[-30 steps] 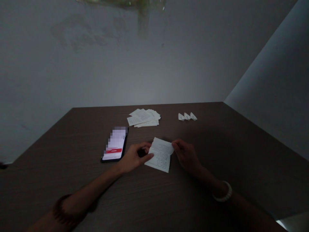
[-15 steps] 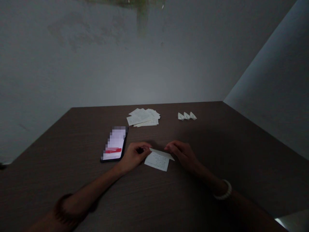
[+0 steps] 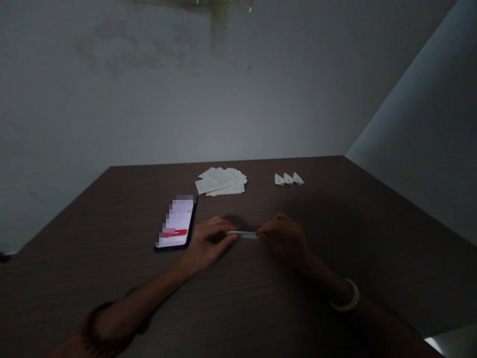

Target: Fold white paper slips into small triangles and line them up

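Note:
A slip of paper point(image 3: 246, 234) spans the gap between my hands, showing as a thin pale strip seen nearly edge-on. My left hand point(image 3: 208, 242) pinches its left end between thumb and fingers. At the other end, my right hand point(image 3: 285, 238) is closed on the slip, its fingers partly hiding that edge. Just left of my left hand lies a phone point(image 3: 177, 221) with a lit screen, part of it blurred out by blocks.
A loose pile of printed paper slips point(image 3: 222, 181) lies towards the back of the dark wooden table point(image 3: 231, 308). To its right, three small folded paper pieces point(image 3: 288, 179) stand in a row. A grey wall point(image 3: 231, 109) rises behind the table.
The slip's printed face lay towards me before; now only a narrow strip shows. Both hands have shifted slightly, and my right hand has closed on the slip's right end.

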Available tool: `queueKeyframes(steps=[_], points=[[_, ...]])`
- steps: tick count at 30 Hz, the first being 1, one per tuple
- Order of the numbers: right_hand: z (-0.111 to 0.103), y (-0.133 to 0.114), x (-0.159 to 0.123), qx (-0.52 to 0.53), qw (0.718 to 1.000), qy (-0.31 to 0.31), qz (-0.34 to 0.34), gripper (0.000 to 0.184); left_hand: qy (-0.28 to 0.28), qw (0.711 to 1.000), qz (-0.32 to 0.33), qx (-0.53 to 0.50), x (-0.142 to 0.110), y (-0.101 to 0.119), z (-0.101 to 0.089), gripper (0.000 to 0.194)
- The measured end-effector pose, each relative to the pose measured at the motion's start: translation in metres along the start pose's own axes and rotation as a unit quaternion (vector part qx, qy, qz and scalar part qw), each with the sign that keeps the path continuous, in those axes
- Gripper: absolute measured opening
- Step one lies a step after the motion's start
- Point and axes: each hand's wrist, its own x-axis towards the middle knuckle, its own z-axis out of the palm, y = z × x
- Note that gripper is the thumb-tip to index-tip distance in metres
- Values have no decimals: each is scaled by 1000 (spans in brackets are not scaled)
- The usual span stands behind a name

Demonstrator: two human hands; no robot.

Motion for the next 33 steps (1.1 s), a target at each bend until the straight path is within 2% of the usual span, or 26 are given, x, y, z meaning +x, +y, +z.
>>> queueKeyframes(steps=[3, 5, 9, 14, 18, 22, 25, 28, 33], points=[[-4, -1, 0, -61, 996, -26, -60, 7, 4, 982, 155, 107, -4, -1, 2, 13], [-5, 0, -1, -115, 989, -56, -79, 9, -24, 957, 212, 196, -6, 0, 2, 15], [-4, 3, -3, -144, 974, -140, -102, 16, -104, 926, 235, 276, -9, 4, 5, 11], [-1, 8, -6, -124, 964, -231, -51, 19, -180, 928, 215, 245, -9, 3, 8, 16], [2, 8, -7, -129, 970, -194, 63, 7, -199, 931, 209, 222, -10, -1, 9, 19], [5, 6, -4, -153, 965, -155, 144, 14, -139, 933, 235, 234, -12, 1, 10, 18], [5, 4, -1, -156, 964, -136, 168, 23, -97, 928, 252, 257, -15, 2, 9, 17], [6, 3, 1, -119, 968, -132, 175, 29, -85, 918, 260, 289, -17, 4, 7, 18], [8, 0, 1, 0, 977, -125, 171, 14, -129, 910, 256, 298, -15, 10, 6, 23]])
